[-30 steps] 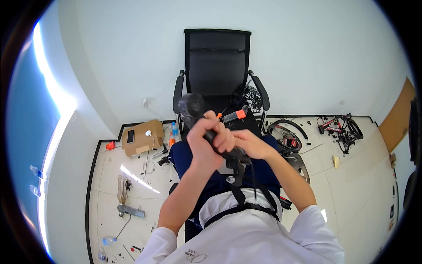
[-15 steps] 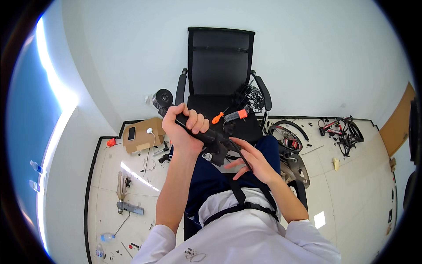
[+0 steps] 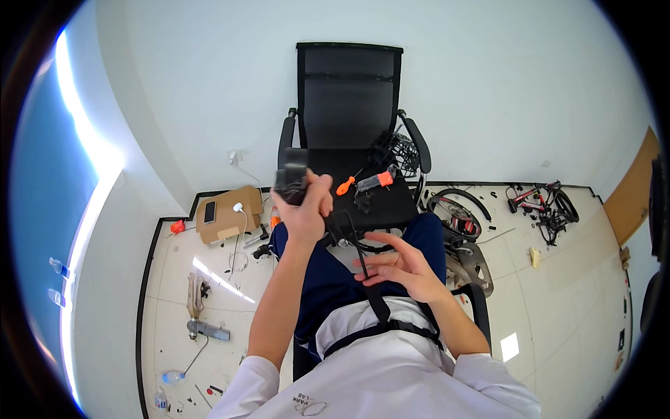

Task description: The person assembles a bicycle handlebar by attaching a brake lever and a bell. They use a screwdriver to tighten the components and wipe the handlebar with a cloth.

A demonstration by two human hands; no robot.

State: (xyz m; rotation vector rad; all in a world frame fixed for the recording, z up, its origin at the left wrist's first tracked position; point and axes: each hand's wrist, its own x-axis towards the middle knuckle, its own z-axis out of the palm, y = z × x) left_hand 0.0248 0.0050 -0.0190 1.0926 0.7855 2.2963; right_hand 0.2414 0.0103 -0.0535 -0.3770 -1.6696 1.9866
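Observation:
My left hand point(image 3: 307, 218) is closed around a thick black bar-like part point(image 3: 292, 187) with a blocky, rounded upper end, blurred by motion. Its exact kind I cannot make out, and my fingers hide its middle. From its lower end, over my lap, sticks a thin black bent rod point(image 3: 356, 244) resembling a hex key. Beside the rod is my right hand point(image 3: 405, 269), fingers stretched out and apart, their tips at the rod's lower end. Beyond, on the black chair seat point(image 3: 328, 164), lie an orange-handled screwdriver point(image 3: 345, 185) and a grey-and-orange item point(image 3: 375, 181).
A black wire basket point(image 3: 403, 152) leans at the seat's right side. Bicycle parts point(image 3: 544, 209) and a wheel point(image 3: 457, 215) lie on the right floor. On the left are cardboard point(image 3: 234, 227) with a phone point(image 3: 210, 211), metal parts point(image 3: 197, 300) and bottles point(image 3: 160, 398).
The black part has turned in my left hand, its round end swinging right and more upright. My right hand has shifted slightly left, and the thin rod now stands steeper.

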